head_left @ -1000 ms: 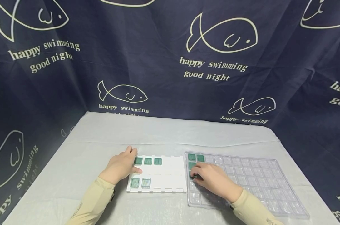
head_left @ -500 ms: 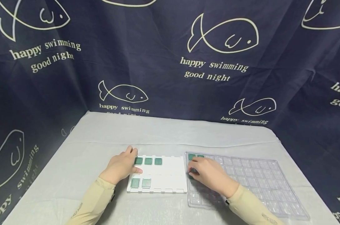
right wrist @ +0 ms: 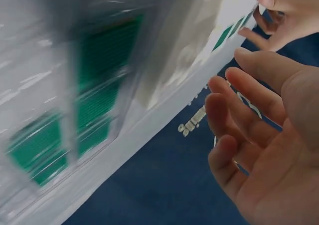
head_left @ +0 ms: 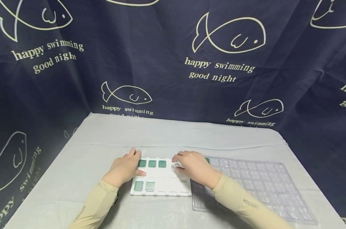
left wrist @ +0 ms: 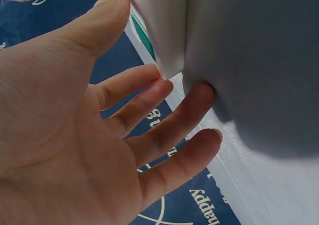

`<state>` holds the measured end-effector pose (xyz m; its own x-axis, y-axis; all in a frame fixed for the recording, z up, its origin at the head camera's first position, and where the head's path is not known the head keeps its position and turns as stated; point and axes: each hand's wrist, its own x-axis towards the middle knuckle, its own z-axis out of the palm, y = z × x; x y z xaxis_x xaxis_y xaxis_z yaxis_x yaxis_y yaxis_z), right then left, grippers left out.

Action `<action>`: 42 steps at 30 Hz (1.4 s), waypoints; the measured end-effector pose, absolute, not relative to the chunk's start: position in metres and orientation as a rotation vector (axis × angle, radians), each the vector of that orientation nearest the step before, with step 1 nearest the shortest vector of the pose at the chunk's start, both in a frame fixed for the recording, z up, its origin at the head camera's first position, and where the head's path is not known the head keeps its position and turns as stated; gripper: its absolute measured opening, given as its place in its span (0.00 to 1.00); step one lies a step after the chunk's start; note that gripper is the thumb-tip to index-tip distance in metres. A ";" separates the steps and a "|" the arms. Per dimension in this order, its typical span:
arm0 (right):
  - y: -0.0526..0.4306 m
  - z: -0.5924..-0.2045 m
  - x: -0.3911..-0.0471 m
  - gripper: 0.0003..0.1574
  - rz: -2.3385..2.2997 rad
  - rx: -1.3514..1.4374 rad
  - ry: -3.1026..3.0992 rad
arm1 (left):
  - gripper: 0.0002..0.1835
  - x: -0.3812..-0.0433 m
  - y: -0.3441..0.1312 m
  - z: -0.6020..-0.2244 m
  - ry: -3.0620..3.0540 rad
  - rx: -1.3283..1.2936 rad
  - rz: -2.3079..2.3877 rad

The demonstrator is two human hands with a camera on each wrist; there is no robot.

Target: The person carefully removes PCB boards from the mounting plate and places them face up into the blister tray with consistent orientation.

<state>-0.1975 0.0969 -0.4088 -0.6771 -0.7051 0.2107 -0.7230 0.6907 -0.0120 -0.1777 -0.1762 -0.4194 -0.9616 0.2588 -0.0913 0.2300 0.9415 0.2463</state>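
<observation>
My left hand (head_left: pixel 122 168) holds the left edge of a flat white tray (head_left: pixel 159 174), its thumb lying on top and its fingers at the edge. In the left wrist view, fingertips (left wrist: pixel 164 85) meet the tray's corner. Green perforated circuit boards sit on it: a back row with a board (head_left: pixel 162 163) at its right end, and a front pair including one board (head_left: pixel 150 185). My right hand (head_left: pixel 194 167) is over the tray's back right corner, fingers loosely bent; nothing shows between thumb and fingers in the right wrist view.
A clear plastic compartment tray (head_left: pixel 275 187) lies to the right of the white tray, under the right forearm. Green circuit boards (right wrist: pixel 40 145) fill several pockets at its left end. A dark blue printed curtain (head_left: pixel 173 57) hangs round the pale covered table (head_left: pixel 167 133).
My right hand has left the clear tray's left columns and moved left to the white tray's back right corner. My left hand has kept its hold on the white tray.
</observation>
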 end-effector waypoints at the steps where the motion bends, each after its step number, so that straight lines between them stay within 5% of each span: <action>1: 0.092 -0.409 -0.199 0.14 0.140 1.171 -2.707 | 0.38 -0.178 -0.176 -0.419 2.974 0.374 0.357; 42: 0.035 -0.415 -0.211 0.17 0.040 1.105 -2.821 | 0.39 -0.180 -0.176 -0.421 2.967 0.357 0.354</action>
